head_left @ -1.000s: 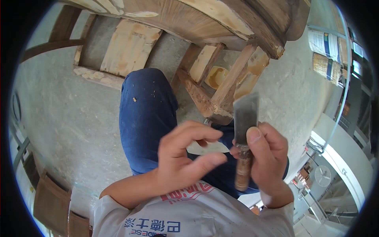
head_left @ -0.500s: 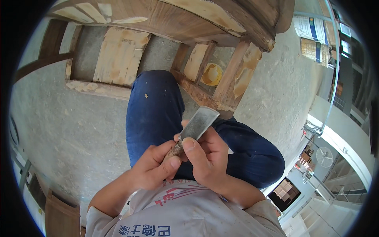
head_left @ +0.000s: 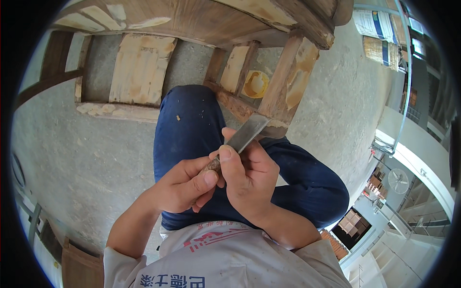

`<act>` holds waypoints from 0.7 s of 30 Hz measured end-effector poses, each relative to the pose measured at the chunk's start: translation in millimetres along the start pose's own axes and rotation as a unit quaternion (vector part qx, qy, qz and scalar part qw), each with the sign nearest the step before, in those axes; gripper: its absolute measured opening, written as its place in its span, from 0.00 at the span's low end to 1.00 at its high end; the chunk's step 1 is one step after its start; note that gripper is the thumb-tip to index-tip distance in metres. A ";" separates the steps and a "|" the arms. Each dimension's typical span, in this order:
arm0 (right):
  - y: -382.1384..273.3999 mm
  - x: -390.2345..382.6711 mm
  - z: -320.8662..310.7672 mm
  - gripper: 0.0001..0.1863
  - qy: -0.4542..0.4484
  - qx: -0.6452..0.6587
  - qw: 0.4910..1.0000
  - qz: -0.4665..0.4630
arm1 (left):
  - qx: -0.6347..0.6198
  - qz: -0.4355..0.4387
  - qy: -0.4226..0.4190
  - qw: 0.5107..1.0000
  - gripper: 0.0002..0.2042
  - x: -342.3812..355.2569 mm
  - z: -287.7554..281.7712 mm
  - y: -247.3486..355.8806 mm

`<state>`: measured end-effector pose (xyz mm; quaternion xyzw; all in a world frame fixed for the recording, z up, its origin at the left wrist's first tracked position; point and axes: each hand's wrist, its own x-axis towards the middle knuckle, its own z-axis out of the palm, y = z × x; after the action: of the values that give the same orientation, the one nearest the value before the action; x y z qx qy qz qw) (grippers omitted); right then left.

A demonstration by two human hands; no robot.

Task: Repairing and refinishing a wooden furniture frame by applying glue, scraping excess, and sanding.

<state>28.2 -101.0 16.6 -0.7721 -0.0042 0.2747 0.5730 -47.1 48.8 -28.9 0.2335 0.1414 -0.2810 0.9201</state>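
Note:
A scraper with a wide, flat metal blade (head_left: 247,133) is held in front of me, over my lap. My left hand (head_left: 188,186) is closed round its short, worn handle (head_left: 214,164). My right hand (head_left: 250,177) grips the base of the blade, thumb on the near side and fingers behind it. The blade points up and to the right, its broad end free. Beyond it lies a brown wooden furniture frame (head_left: 234,104) with pale, filler-like patches. A yellow round container (head_left: 256,84) with pale stuff in it stands inside the frame.
My bent legs in blue trousers (head_left: 189,122) flank the work, the left knee against the frame. A curved wooden panel (head_left: 192,21) rises at the far side. Wrapped stacks (head_left: 379,38) stand far right on the concrete floor, and a fan (head_left: 398,181) is at the right.
The scraper has turned about its length, so its blade shows narrower and at a steeper slant. My right thumb has shifted along the blade's base. The view has moved slightly.

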 end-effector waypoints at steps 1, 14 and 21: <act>1.1 0.0 -1.5 0.17 -0.004 -0.015 1.000 -0.009 | -0.005 0.008 -0.004 1.000 0.16 1.3 -1.2 -4.7; -23.4 -3.4 -33.7 0.18 -0.044 -0.157 0.986 -0.020 | -0.178 0.092 -0.013 0.980 0.15 14.4 44.7 -52.3; -20.8 9.6 -83.2 0.24 -0.018 -0.334 0.841 -0.426 | -0.140 0.142 -0.111 0.974 0.17 12.4 99.0 -46.3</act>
<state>78.4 -164.2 47.1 -0.8337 -0.4341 -0.0009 0.3412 -51.4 -41.1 34.3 0.0873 0.0421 -0.1490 0.9841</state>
